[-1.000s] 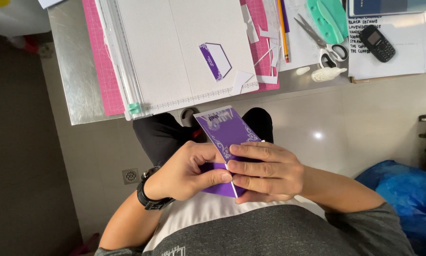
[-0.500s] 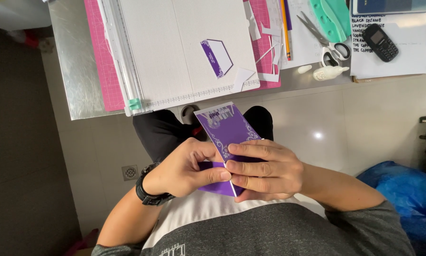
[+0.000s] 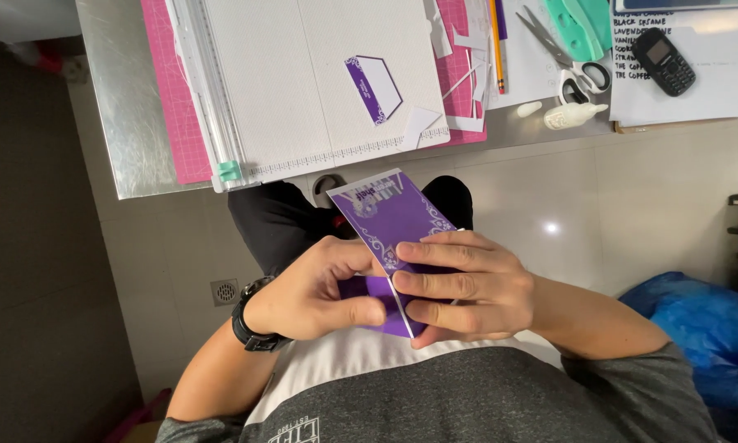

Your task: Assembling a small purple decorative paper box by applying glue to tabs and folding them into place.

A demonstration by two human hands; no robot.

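A purple card [image 3: 385,215] with pale ornamental printing is held over my lap, its far end pointing at the table. My left hand [image 3: 313,291], with a black watch on the wrist, pinches the card's near end between thumb and fingers. My right hand [image 3: 467,283] lies across the card from the right, fingers pressing on its printed face. A folded purple flap shows under the fingers at the near end. A smaller purple and white folded piece [image 3: 375,86] rests on the white scoring board [image 3: 303,74] on the table.
The metal table [image 3: 127,115] carries a pink cutting mat [image 3: 165,90], white paper scraps [image 3: 459,74], a pencil [image 3: 495,41], scissors [image 3: 566,57], a small white glue bottle [image 3: 572,115], a black phone [image 3: 663,61] on papers. A blue bag [image 3: 705,328] lies on the tiled floor at right.
Both hands stay on the purple card with only slight finger shifts; the view has moved a little.
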